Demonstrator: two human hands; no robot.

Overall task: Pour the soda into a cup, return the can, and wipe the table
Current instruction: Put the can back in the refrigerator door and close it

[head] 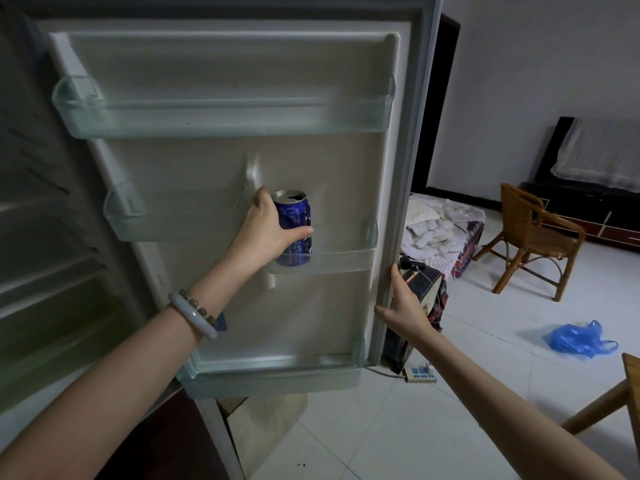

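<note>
Your left hand [268, 225] grasps the glossy blue can [293, 227], its print unreadable, in a clear bin [346, 259]; your right hand [401, 306] grips the door [398, 202] edge.

Open fridge door [225, 168]: bare liner above and below the middle row, so free room there. Right middle bin [339, 259] is open on top, but its clear front wall bars the way in from the front. The can [294, 213], w/ the left hand [266, 226] round it, fills the bin's left end; the right end is free. A raised rib [252, 174] stands just left of that hand, btwn the two middle bins. Top bin [221, 116] juts out overhead. Right hand [403, 306] grips the door's outer edge. Just behind it are a dark bundle [434, 292] and a power strip [420, 374] on the floor.
</note>
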